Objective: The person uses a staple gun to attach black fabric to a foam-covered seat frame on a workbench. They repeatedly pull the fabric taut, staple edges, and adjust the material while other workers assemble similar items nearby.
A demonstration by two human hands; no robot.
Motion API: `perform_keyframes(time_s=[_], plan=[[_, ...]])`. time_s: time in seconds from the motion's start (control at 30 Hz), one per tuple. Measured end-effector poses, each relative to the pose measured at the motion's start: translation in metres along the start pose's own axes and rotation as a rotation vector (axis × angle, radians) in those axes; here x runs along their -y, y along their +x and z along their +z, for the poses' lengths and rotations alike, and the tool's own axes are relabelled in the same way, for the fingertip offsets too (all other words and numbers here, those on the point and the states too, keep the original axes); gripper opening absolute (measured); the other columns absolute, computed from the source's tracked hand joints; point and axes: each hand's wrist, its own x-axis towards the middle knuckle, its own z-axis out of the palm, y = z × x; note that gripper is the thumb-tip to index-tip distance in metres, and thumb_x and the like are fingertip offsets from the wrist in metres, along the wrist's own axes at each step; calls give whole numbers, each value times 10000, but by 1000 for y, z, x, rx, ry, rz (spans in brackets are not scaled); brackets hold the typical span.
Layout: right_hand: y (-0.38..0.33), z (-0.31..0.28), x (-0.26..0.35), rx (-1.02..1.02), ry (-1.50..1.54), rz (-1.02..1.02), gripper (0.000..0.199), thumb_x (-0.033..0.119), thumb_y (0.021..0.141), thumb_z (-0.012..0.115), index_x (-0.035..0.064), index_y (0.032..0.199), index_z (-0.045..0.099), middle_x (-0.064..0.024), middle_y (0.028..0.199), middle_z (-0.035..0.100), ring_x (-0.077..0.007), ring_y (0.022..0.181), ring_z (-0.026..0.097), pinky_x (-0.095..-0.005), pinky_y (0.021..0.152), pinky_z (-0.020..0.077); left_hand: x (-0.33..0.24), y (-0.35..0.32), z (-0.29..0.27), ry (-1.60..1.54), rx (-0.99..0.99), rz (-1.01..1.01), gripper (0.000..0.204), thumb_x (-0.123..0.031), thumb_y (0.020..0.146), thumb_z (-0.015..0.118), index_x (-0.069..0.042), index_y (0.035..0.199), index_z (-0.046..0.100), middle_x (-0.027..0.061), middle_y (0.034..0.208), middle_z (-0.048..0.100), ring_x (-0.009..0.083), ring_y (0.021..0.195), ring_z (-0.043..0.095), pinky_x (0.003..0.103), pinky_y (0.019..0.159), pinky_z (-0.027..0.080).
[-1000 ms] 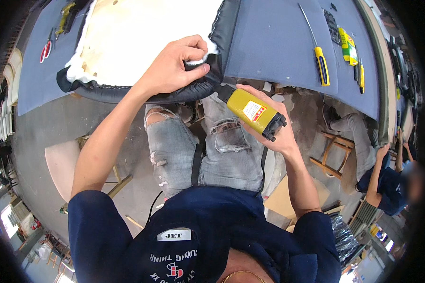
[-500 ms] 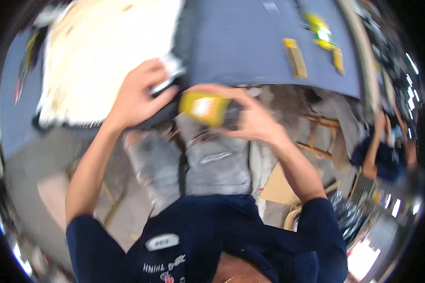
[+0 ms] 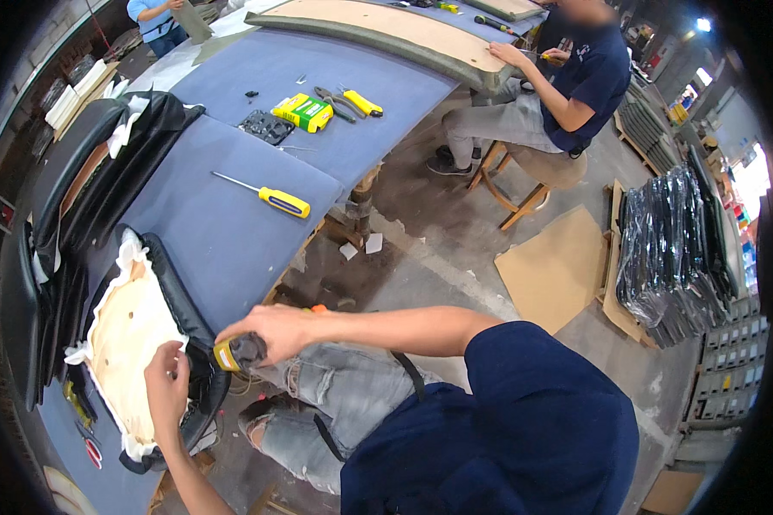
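Observation:
A cushion panel lies at the left of the table, its pale wooden board [image 3: 131, 324] facing up, with ruffled white cloth around the rim and a black cover [image 3: 177, 287] wrapped around its sides. At the board's right edge, my left hand [image 3: 167, 388] pinches the turned-over black cover; the fingertips are partly hidden. My right hand [image 3: 270, 330] is wrapped around a yellow-and-black staple gun [image 3: 226, 354], held just right of the panel's edge. Most of the tool's body is hidden by the hand.
A screwdriver [image 3: 283, 202], pliers [image 3: 341, 105], a yellow-green packet [image 3: 303, 112] and a black tray [image 3: 266, 127] lie on the blue-grey table [image 3: 232, 232]. Stacked black cushions [image 3: 64, 202] stand far left, scissors [image 3: 90, 446] near left. A co-worker [image 3: 567, 86] sits on a stool at the far right.
The view has swung round, bringing the screwdriver and the seated co-worker into clear sight. The staple gun stays in my right hand, beside the panel's edge; my left hand remains at the cover.

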Motion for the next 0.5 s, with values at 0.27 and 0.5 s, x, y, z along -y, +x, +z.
perform_keyframes(time_s=[0.27, 0.5], plan=[[-1, 0, 1, 68, 26, 75, 714, 188, 753, 817, 185, 1427, 583, -145, 1144, 722, -357, 1085, 642, -443, 945, 524, -49, 42, -3, 517, 258, -103, 503, -416, 799, 853, 44, 748, 656, 185, 632, 649, 306, 595, 653, 420, 599, 509], [3, 3, -7, 75, 176, -39, 669, 100, 780, 768, 80, 1416, 563, -173, 1257, 710, -360, 1104, 704, -412, 969, 551, 5, 22, 2, 256, 201, -130, 456, -340, 843, 845, 18, 686, 610, 106, 584, 583, 212, 531, 518, 383, 542, 424]])
